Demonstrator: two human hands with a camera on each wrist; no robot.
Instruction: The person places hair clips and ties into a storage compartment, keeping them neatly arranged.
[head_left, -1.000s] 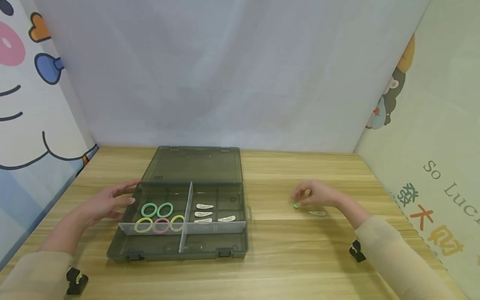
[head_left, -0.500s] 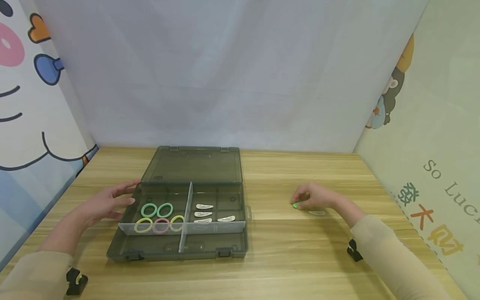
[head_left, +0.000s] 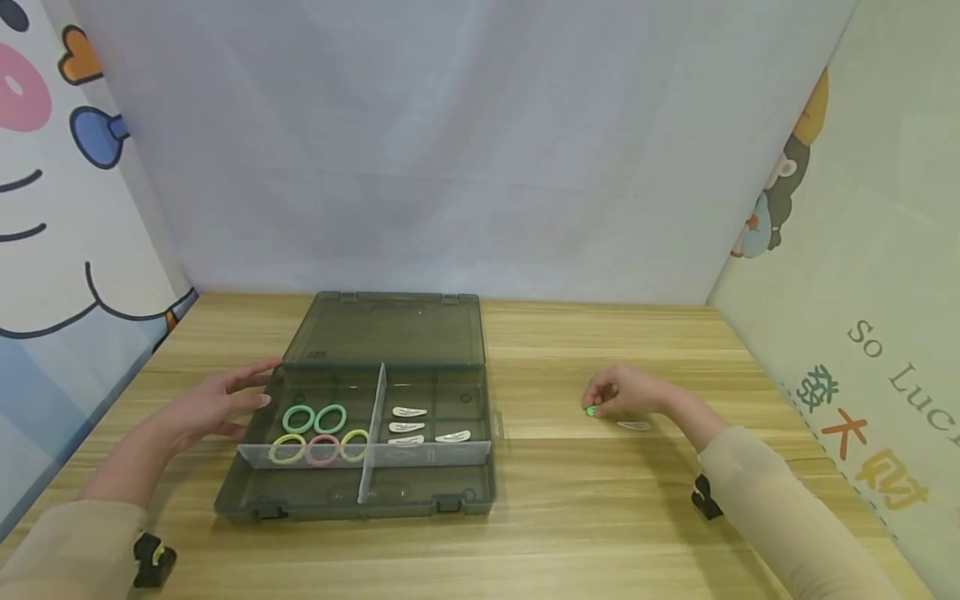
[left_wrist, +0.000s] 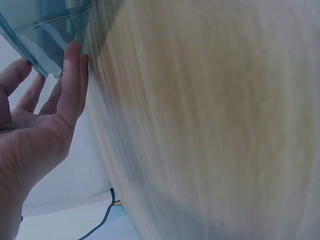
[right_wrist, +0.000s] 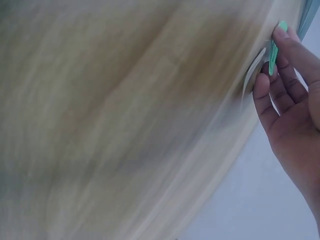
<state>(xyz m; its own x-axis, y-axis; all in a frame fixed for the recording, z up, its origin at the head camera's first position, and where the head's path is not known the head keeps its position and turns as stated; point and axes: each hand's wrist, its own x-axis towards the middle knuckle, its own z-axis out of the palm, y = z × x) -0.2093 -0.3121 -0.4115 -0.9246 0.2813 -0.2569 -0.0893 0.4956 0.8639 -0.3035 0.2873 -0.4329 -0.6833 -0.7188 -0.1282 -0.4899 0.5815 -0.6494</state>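
Observation:
A green snap hair clip [right_wrist: 273, 55] is pinched between the thumb and fingers of my right hand [head_left: 626, 392], low over the table on the right. A white hair clip [head_left: 633, 426] lies on the wood beside that hand. My left hand [head_left: 213, 408] rests its loosely spread fingers [left_wrist: 72, 75] against the left side of a grey see-through divided box [head_left: 427, 485], whose lid [head_left: 397, 329] lies back. In the box's back left compartment are green hair ties [head_left: 330, 419], with yellow and pink ones nearer the divider. Several white hair clips [head_left: 407, 427] lie in the back right compartment.
The two front compartments [head_left: 307, 483] hold no visible things. A white cloth [head_left: 480, 150] hangs behind the wooden table [head_left: 555, 517], and printed panels [head_left: 862, 275] stand at both sides.
My right hand has shifted only slightly, keeping the green hair clip between its fingers; its forearm has moved a little to the left. The left hand and the box have not moved.

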